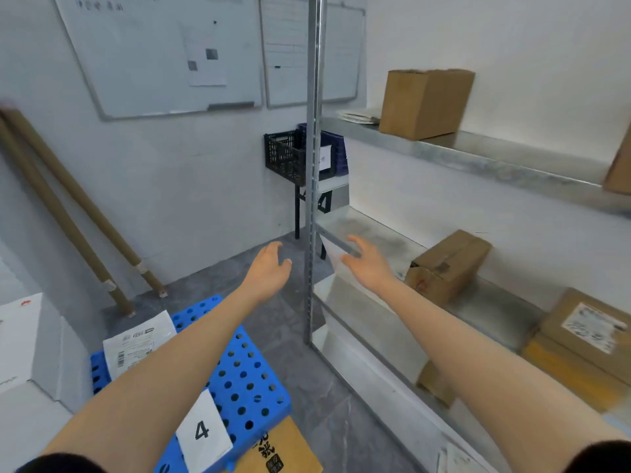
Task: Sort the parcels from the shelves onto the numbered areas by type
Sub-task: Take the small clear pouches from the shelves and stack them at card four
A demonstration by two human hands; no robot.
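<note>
Both my arms stretch forward toward a metal shelf unit. My left hand hangs over the floor left of the shelf's upright post, fingers loosely curled, holding nothing. My right hand reaches past the post over the middle shelf, fingers spread and empty. A small cardboard box lies on that shelf just right of my right hand. A taller cardboard box stands on the top shelf. Flat brown parcels are stacked at the right. A blue perforated pallet carries a card marked 4 and a white mailer.
The grey upright post stands between my hands. A black crate sits on a stand in the corner. Long cardboard tubes lean against the left wall. A white box sits at the left, and a brown envelope lies beside the pallet.
</note>
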